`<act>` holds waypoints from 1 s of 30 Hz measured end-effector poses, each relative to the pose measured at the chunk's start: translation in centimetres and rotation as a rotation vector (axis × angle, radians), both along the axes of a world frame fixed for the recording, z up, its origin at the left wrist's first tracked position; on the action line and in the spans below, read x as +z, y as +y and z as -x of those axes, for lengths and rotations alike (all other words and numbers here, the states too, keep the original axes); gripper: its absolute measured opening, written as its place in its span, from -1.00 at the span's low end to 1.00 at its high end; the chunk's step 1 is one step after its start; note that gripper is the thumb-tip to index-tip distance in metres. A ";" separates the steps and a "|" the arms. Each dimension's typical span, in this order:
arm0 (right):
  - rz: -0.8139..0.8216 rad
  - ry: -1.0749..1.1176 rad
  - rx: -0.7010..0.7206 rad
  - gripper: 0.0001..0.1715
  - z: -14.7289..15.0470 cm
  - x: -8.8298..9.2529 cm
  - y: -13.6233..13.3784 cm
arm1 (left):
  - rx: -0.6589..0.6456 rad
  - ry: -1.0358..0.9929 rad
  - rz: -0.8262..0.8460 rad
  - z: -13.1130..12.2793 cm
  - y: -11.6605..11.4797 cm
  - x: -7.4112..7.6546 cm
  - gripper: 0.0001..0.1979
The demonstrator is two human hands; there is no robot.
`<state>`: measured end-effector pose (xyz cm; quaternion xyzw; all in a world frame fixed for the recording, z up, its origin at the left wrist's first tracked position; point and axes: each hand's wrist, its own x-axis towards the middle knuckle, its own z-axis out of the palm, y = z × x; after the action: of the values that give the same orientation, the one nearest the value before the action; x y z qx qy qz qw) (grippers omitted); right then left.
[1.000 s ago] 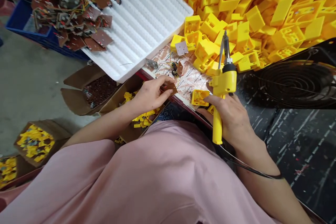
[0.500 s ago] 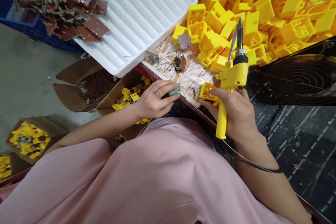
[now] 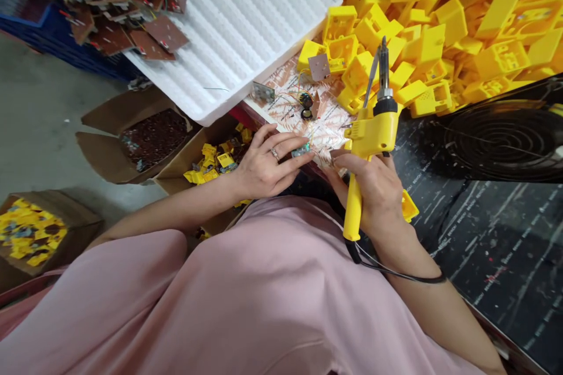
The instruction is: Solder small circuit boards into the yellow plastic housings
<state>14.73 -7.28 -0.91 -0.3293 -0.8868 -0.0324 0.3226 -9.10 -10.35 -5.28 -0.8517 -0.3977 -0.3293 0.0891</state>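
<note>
Two bare hands work just above a sheet of patterned paper [image 3: 303,123] at the worktop's edge. The left hand [image 3: 264,164], a ring on one finger, is closed lightly on a small circuit board [image 3: 301,151], which it pinches at the fingertips, low over the near edge of the sheet. The right hand [image 3: 369,187] is clenched around the yellow handle of a soldering iron [image 3: 373,135], with the metal tip pointing up and well apart from the board. A black cord [image 3: 396,272] trails from the handle's base across the forearm.

Beside the hands lie a yellow plastic housing [image 3: 409,206], just past the right hand, and a heap of similar housings [image 3: 440,17] beyond the sheet. A white foam tray [image 3: 233,29] sits to the far left of the sheet, near brown wired boards [image 3: 132,29]. Yellow pieces fill an open cardboard box [image 3: 206,161] below the left forearm.

The step in hand appears to be readying the board for soldering, with the iron held ready. The next move would call for steadying the board and bringing the tip to a joint. No solder wire can be made out.
</note>
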 end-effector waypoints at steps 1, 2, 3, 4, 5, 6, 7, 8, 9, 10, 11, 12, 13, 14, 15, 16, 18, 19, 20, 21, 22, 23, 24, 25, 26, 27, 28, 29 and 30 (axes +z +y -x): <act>0.005 -0.001 0.004 -0.75 0.1 0.0 0.0 | 0.015 -0.015 0.000 0.1 -0.1 0.3 -0.57; 0.010 -0.002 0.012 -0.74 0.1 0.1 0.1 | 0.038 -0.033 -0.012 0.5 -0.2 0.7 -0.54; 0.014 -0.005 0.024 -0.72 0.2 0.1 0.2 | 0.082 -0.052 -0.039 1.2 -0.2 1.2 -0.53; 0.013 -0.007 0.038 -0.70 0.3 0.1 0.2 | 0.151 -0.065 -0.085 2.3 -0.2 2.0 -0.55; 0.008 -0.009 0.052 -0.68 0.4 0.1 0.4 | 0.241 -0.068 -0.136 3.6 -0.1 2.8 -0.57; -0.005 -0.008 0.063 -0.67 0.6 0.1 0.5 | 0.343 -0.065 -0.170 5.2 0.0 3.6 -0.61; -0.020 -0.009 0.071 -0.67 0.7 0.1 0.6 | 0.447 -0.054 -0.180 6.9 0.1 4.5 -0.66; -0.035 -0.012 0.078 -0.67 0.9 0.1 0.7 | 0.518 -0.041 -0.125 8.7 0.2 5.2 -0.71; -0.047 -0.014 0.083 -0.68 1.1 0.1 0.7 | 0.565 -0.045 -0.020 10.4 0.3 5.7 -0.74; -0.053 -0.015 0.083 -0.69 1.3 0.0 0.8 | 0.591 -0.051 0.079 11.9 0.5 6.0 -0.74; -0.055 -0.016 0.080 -0.69 1.5 0.0 0.8 | 0.602 -0.058 0.166 13.1 0.7 6.1 -0.71; -0.054 -0.018 0.075 -0.68 1.7 0.0 0.7 | 0.603 -0.062 0.229 14.1 1.1 6.0 -0.67; -0.053 -0.021 0.068 -0.67 1.9 0.0 0.7 | 0.594 -0.053 0.267 14.7 1.5 5.8 -0.63; -0.056 -0.024 0.060 -0.67 2.2 -0.1 0.7 | 0.577 -0.031 0.294 15.1 2.1 5.5 -0.59; -0.058 -0.033 0.058 -0.66 2.5 -0.1 0.7 | 0.554 0.001 0.314 15.3 2.6 5.3 -0.58; -0.061 -0.042 0.063 -0.66 2.9 -0.2 0.7 | 0.529 0.042 0.333 15.4 3.3 5.2 -0.57; -0.070 -0.062 0.093 -0.67 3.9 -0.5 0.7 | 0.484 0.140 0.375 15.4 4.6 5.1 -0.62; -0.078 -0.076 0.111 -0.69 4.4 -0.7 0.8 | 0.468 0.185 0.397 15.3 5.3 5.2 -0.66; -0.084 -0.096 0.129 -0.72 4.8 -0.9 0.9 | 0.456 0.224 0.415 15.3 5.8 5.4 -0.72; -0.090 -0.116 0.138 -0.76 5.1 -1.0 1.0 | 0.445 0.259 0.422 15.3 6.2 5.6 -0.79; -0.095 -0.134 0.137 -0.80 5.3 -1.2 1.1 | 0.432 0.291 0.415 15.3 6.4 5.8 -0.84; -0.093 -0.148 0.128 -0.82 5.3 -1.2 1.2 | 0.417 0.313 0.387 15.2 6.4 6.1 -0.88; -0.088 -0.151 0.118 -0.80 5.1 -1.3 1.3 | 0.411 0.320 0.340 15.1 6.2 6.5 -0.90; -0.081 -0.145 0.113 -0.77 4.8 -1.3 1.4 | 0.413 0.314 0.285 14.8 5.8 7.0 -0.89; -0.071 -0.134 0.115 -0.75 4.3 -1.2 1.5 | 0.420 0.294 0.236 14.4 5.2 7.5 -0.87; -0.058 -0.122 0.127 -0.74 3.7 -1.1 1.6 | 0.426 0.253 0.204 13.7 4.5 8.0 -0.85; -0.039 -0.115 0.145 -0.73 3.1 -1.0 1.6 | 0.419 0.197 0.193 13.0 3.7 8.4 -0.84; -0.016 -0.113 0.164 -0.73 2.4 -0.9 1.6 | 0.392 0.129 0.208 12.0 3.0 8.7 -0.84; 0.009 -0.110 0.177 -0.74 1.8 -0.8 1.6 | 0.342 0.057 0.238 11.0 2.4 8.8 -0.85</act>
<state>12.88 -5.71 -1.73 -0.2487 -0.9290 -0.0176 0.2734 -20.08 -7.99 3.57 -0.7853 -0.5698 -0.2360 0.0539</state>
